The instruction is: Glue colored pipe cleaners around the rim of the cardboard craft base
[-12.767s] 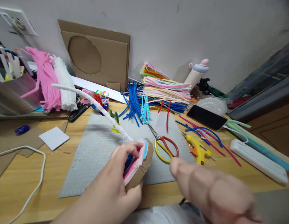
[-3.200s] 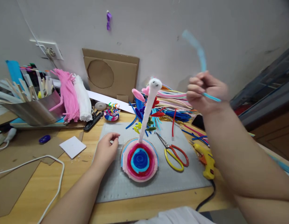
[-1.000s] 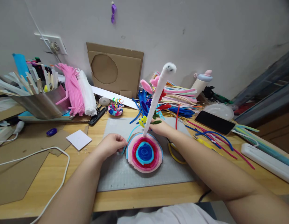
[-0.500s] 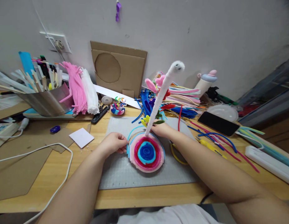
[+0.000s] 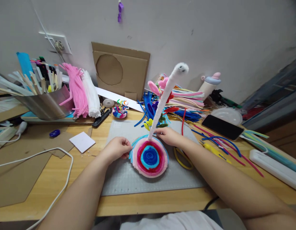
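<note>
A round disc of coiled pipe cleaners point(image 5: 159, 156), blue at its centre with red and pink rings, rests on the grey cutting mat point(image 5: 186, 179). Light blue pipe cleaner point(image 5: 137, 139) runs along its upper left edge. My left hand point(image 5: 118, 148) pinches this strand at the disc's left side. At the upper right edge, my right hand point(image 5: 168, 135) has its fingers closed around the strand's other stretch; the fingertips are partly hidden. A white fuzzy stem point(image 5: 162, 103) rises in front, with colourful pipe-cleaner flowers point(image 5: 159, 88) behind it.
Yellow-handled scissors point(image 5: 183, 158) lie right of the disc, near a yellow cutter point(image 5: 216, 152) and a phone point(image 5: 222, 127). Pink pipe cleaners point(image 5: 77, 91) and a metal container of sticks point(image 5: 49, 103) stand back left. A white cable point(image 5: 71, 166) crosses the left side.
The light blue strand, which bowed away from the disc's upper left edge, now lies closer against it. My right hand has shifted slightly down and right; my left hand stays almost in place.
</note>
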A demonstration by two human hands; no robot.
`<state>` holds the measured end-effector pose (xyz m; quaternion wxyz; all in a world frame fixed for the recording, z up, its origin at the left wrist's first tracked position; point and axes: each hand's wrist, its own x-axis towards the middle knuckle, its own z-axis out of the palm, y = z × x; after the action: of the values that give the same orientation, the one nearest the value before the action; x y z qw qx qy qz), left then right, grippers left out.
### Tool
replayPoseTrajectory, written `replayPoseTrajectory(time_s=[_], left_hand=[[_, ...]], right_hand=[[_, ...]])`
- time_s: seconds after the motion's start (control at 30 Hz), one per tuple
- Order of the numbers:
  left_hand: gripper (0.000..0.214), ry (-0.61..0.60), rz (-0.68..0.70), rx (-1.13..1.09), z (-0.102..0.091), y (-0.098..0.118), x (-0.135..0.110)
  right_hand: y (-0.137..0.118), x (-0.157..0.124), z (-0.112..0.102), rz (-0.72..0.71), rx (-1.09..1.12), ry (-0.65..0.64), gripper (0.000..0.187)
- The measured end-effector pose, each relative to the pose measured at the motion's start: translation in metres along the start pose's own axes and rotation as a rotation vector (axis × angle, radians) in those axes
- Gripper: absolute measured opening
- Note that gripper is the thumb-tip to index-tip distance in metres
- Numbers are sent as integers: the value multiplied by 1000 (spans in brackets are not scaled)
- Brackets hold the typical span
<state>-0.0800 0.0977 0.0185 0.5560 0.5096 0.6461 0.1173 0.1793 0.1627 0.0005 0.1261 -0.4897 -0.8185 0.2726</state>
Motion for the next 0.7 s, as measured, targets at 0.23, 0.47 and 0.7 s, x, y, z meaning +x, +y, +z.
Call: replayPoseTrajectory(time_s=[0.23,0.47,0.7], left_hand=[[31,32,118,-15,2,-1,-1],[36,117,284,-42,4,-4,-1],[51,90,353,-15,5,-8,2]], right_hand=[[-3,-15,0,-58,-27,52,42],[-6,-22,2,-100,-113,95,43],[-10,-15,5,-162,-140,71,50]])
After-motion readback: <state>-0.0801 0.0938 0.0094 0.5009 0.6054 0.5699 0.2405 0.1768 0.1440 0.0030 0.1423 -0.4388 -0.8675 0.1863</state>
